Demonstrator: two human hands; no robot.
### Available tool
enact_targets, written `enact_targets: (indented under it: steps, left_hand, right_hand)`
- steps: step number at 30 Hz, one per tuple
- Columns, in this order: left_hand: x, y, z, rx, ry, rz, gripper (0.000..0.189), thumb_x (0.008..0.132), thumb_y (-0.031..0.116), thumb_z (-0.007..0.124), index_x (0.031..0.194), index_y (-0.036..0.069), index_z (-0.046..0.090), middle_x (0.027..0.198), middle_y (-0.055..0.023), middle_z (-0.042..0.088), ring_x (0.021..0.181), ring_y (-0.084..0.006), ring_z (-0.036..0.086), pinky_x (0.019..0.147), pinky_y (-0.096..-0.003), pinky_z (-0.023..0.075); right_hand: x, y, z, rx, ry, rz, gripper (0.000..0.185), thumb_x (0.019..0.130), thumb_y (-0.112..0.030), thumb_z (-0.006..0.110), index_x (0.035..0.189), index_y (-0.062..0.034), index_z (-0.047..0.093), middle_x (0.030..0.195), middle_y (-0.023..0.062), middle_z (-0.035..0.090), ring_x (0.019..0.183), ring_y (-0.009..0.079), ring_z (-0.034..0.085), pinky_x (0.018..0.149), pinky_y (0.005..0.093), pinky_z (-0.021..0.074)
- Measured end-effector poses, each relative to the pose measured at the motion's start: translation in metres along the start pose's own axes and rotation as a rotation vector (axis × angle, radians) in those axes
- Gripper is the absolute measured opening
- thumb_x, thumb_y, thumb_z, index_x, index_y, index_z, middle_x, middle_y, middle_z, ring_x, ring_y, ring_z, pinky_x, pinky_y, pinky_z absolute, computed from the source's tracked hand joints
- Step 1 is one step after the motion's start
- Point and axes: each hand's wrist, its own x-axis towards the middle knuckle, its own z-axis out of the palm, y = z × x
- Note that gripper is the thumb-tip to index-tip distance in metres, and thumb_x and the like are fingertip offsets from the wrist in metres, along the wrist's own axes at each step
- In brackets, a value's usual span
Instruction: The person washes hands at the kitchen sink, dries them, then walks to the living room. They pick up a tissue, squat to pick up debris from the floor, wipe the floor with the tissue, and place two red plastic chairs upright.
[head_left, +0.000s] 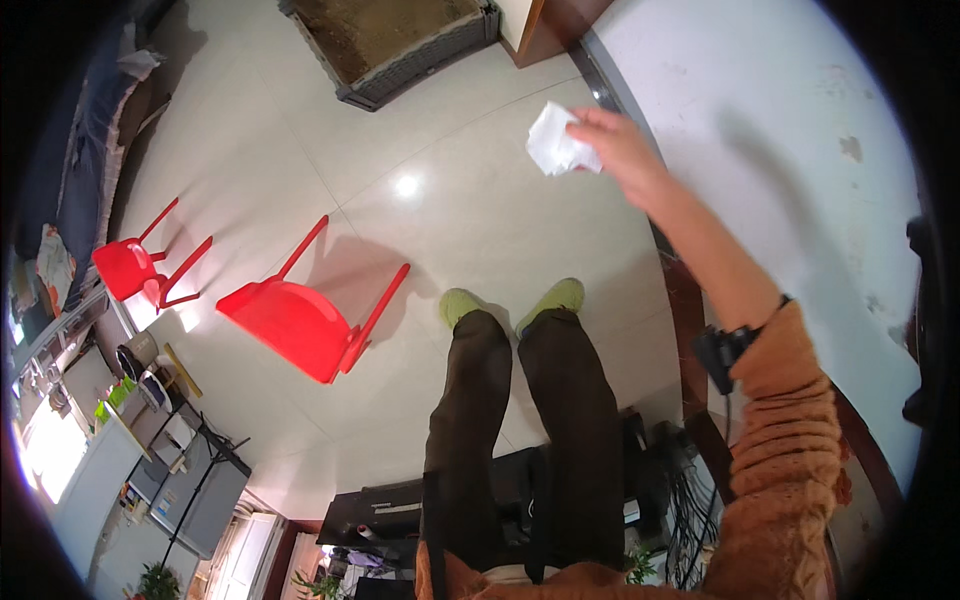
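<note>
A crumpled white tissue (553, 142) is pinched in my right hand (619, 154), its loose part sticking out to the left past the fingers. The arm reaches forward along the right side, its orange knit sleeve (780, 450) pushed up and a black strapped device on the forearm. Hand and tissue are above the tiled floor, close to the white wall (757, 127). My left hand is out of view. Below are my green slippers (459, 306) and dark trousers.
Two red plastic chairs (289, 322) stand to the left, one (126, 268) farther off. A grey woven-sided box-like piece of furniture with a brown top (427, 71) stands ahead. Loose black cables (679, 510) hang near a black stand at the lower right.
</note>
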Motion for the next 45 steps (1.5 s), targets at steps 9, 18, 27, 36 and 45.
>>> enact_targets:
  steps: [9, 18, 27, 36, 45]
  left_hand:
    - [0.035, 0.131, -0.245, 0.367, 0.282, 0.341, 0.032, 0.091, 0.029, 0.052, 0.11, 0.004, 0.061, 0.088, -0.0082, 0.065, 0.077, -0.016, 0.063, 0.065, -0.0325, 0.0505]
    - [0.23, 0.412, -0.281, -1.141, 1.048, 0.937, 0.029, 0.091, 0.018, 0.053, 0.118, 0.006, 0.052, 0.101, -0.0062, 0.055, 0.088, -0.014, 0.058, 0.066, -0.0289, 0.05]
    - [0.342, 0.434, -0.234, -0.109, 1.296, 1.07, 0.032, 0.085, 0.006, 0.055, 0.118, 0.006, 0.053, 0.116, -0.0157, 0.057, 0.105, -0.0312, 0.058, 0.084, -0.0386, 0.0491]
    - [0.34, 0.354, -0.519, -0.435, 1.725, 0.87, 0.027, 0.086, 0.002, 0.047, 0.11, 0.001, 0.06, 0.108, -0.0169, 0.059, 0.097, -0.0312, 0.058, 0.083, -0.0378, 0.0469]
    - [0.339, 0.334, -0.545, -0.233, 1.739, 0.901, 0.033, 0.085, 0.001, 0.047, 0.117, 0.002, 0.058, 0.116, -0.0178, 0.055, 0.106, -0.0321, 0.054, 0.091, -0.0389, 0.0441]
  right_hand:
    - [0.123, 0.227, -0.022, -0.215, 0.36, -0.115, 0.033, 0.088, -0.015, 0.055, 0.117, -0.0001, 0.058, 0.101, 0.0089, 0.066, 0.088, 0.016, 0.062, 0.076, 0.0301, 0.0476]
    - [0.226, 0.275, -0.055, -0.566, 0.525, -0.305, 0.026, 0.084, -0.016, 0.055, 0.107, -0.0061, 0.063, 0.096, 0.0164, 0.066, 0.088, 0.0325, 0.064, 0.076, 0.0388, 0.0491]
    - [0.289, 0.3, -0.086, -0.862, 0.662, -0.367, 0.026, 0.086, -0.015, 0.055, 0.111, -0.0113, 0.062, 0.092, 0.0174, 0.066, 0.085, 0.0352, 0.064, 0.073, 0.0415, 0.0493]
    - [0.329, 0.369, -0.01, -0.941, 0.749, -0.398, 0.018, 0.083, -0.011, 0.056, 0.097, -0.0097, 0.067, 0.086, 0.0134, 0.067, 0.078, 0.0312, 0.065, 0.069, 0.0401, 0.0511]
    - [0.262, 0.346, 0.092, -0.628, 0.457, -0.486, 0.026, 0.087, -0.008, 0.053, 0.111, -0.0102, 0.063, 0.098, 0.0162, 0.066, 0.089, 0.0297, 0.063, 0.079, 0.0371, 0.0494]
